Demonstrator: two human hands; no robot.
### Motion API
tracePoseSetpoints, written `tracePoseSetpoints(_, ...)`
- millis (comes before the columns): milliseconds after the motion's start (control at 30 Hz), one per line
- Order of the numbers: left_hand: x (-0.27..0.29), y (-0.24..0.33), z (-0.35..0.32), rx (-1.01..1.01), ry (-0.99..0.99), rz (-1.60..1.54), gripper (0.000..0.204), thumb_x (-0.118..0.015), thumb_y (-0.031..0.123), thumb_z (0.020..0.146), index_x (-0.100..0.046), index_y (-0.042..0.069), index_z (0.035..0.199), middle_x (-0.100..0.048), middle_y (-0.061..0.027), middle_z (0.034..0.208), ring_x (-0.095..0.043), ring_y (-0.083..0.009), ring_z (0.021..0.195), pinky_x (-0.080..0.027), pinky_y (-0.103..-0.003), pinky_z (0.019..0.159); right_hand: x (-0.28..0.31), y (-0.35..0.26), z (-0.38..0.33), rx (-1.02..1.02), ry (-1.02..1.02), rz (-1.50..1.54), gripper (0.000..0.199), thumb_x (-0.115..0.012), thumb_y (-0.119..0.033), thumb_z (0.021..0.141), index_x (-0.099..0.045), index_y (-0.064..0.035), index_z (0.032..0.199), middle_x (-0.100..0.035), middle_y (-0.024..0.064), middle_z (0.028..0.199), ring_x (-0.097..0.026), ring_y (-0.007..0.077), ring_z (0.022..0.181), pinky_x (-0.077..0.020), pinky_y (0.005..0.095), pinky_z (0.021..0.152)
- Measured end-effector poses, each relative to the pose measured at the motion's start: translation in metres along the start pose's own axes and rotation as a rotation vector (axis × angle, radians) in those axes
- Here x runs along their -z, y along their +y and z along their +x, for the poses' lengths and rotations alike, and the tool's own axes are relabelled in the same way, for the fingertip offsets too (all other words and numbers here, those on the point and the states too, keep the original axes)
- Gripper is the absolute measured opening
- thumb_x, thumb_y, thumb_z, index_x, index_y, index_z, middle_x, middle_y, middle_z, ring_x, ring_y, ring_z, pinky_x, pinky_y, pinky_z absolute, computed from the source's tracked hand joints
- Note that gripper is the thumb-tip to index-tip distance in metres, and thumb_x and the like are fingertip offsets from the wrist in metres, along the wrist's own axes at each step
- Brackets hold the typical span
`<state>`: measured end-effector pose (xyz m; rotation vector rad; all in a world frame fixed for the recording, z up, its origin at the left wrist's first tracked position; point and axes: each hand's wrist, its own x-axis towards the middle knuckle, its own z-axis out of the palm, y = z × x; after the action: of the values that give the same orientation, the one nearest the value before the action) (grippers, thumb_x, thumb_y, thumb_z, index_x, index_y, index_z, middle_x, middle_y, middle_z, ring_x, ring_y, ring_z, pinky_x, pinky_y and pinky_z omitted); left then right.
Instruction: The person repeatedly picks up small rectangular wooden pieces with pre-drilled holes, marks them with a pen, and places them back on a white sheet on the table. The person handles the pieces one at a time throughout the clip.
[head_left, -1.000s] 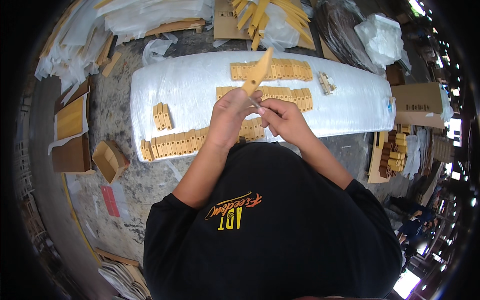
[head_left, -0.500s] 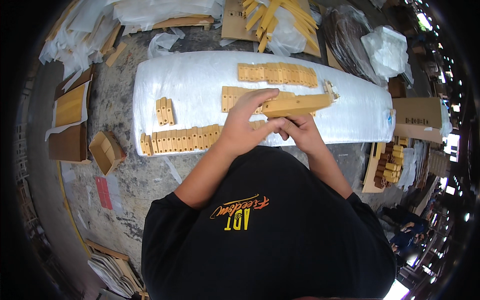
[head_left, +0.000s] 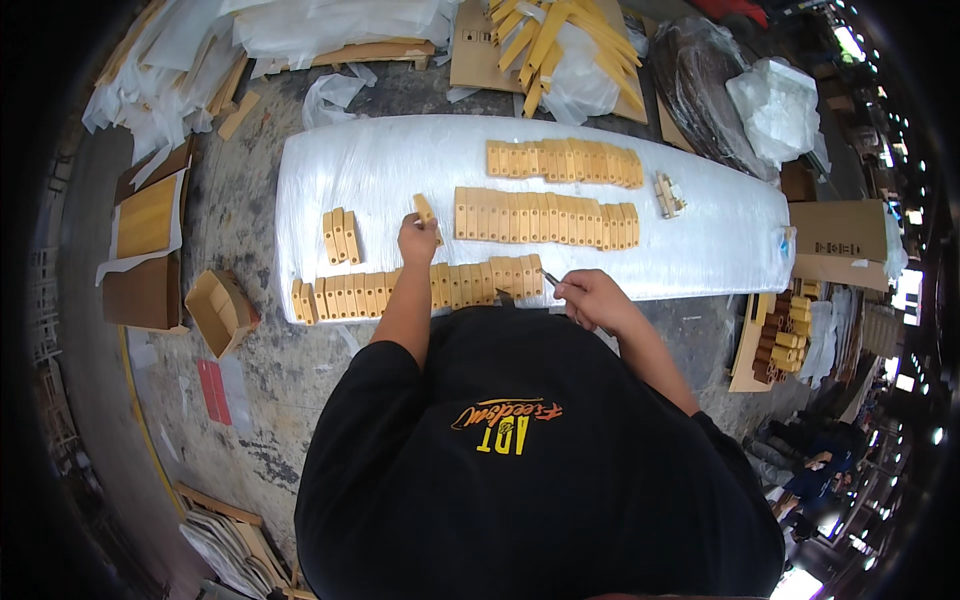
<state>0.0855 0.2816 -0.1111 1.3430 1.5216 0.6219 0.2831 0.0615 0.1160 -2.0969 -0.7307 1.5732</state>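
Observation:
At the left of the middle, my left hand (head_left: 417, 242) is closed on a wooden block (head_left: 424, 207), tilted over the plastic-wrapped surface (head_left: 385, 155). My right hand (head_left: 598, 300) is closed around a thin dark hand tool (head_left: 548, 276), its tip near the right end of the near row of wooden blocks (head_left: 375, 293); its exact kind is too small to tell. Beyond it lie a middle row of blocks (head_left: 545, 216) and a far row of blocks (head_left: 565, 162), with holes showing in their faces. Three more blocks (head_left: 340, 237) sit together on the left.
Small pale pieces (head_left: 668, 195) lie right of the rows. Left on the floor stands an open cardboard box (head_left: 220, 310). Yellow strips (head_left: 545, 60) are piled at the back. A large carton (head_left: 840, 228) and stacked brown and yellow pieces (head_left: 785, 340) flank the right end.
My hands have parted. The left carried the block from in front of me leftward to the wrapped surface; the right drew back, and its thin tool now shows.

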Motion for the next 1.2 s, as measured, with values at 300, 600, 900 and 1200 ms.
tracePoseSetpoints(300, -0.039, -0.01, 0.009, -0.165, 0.01, 0.108, 0.025, -0.069, 0.013, 0.085, -0.073, 0.003, 0.107, -0.066, -0.0235, 0.112, -0.064, -0.0402, 0.106, -0.052, -0.043, 0.094, 0.002, 0.025, -0.006, -0.043, 0.084, 0.033, 0.021, -0.062, -0.02, 0.1, -0.066, -0.0019, 0.089, -0.061, 0.0047, 0.064, -0.049, 0.0109, 0.042, -0.0365, 0.0279, 0.04)
tracePoseSetpoints(600, 0.076, -0.029, -0.008, 0.146, 0.44, 0.376, 0.047, -0.068, 0.009, 0.09, -0.049, 0.001, 0.133, -0.052, -0.0215, 0.129, -0.059, -0.0407, 0.115, -0.054, -0.048, 0.093, 0.009, 0.027, 0.001, 0.009, 0.133, -0.014, 0.02, -0.063, -0.02, 0.1, -0.066, -0.0023, 0.091, -0.061, 0.004, 0.064, -0.047, 0.0089, 0.042, -0.0351, 0.0275, 0.04)
tracePoseSetpoints(900, 0.088, -0.035, -0.013, 0.14, 0.315, 0.435, 0.049, -0.07, 0.016, 0.089, -0.049, 0.001, 0.131, -0.057, -0.0216, 0.123, -0.061, -0.0415, 0.113, -0.053, -0.05, 0.091, 0.0, 0.004, 0.016, 0.15, 0.068, -0.219, 0.021, -0.064, -0.022, 0.099, -0.068, -0.0018, 0.093, -0.063, 0.0044, 0.066, -0.059, 0.0121, 0.059, -0.0468, 0.0302, 0.057)
tracePoseSetpoints(1200, 0.05, -0.015, 0.001, 0.153, -0.067, 0.6, 0.054, -0.074, 0.027, 0.084, -0.053, 0.0, 0.126, -0.056, -0.0258, 0.126, -0.06, -0.0428, 0.116, -0.053, -0.053, 0.095, 0.005, 0.007, 0.012, 0.177, 0.113, -0.193, 0.022, -0.064, -0.022, 0.099, -0.068, -0.0016, 0.091, -0.062, 0.0044, 0.067, -0.059, 0.012, 0.062, -0.048, 0.0307, 0.06)
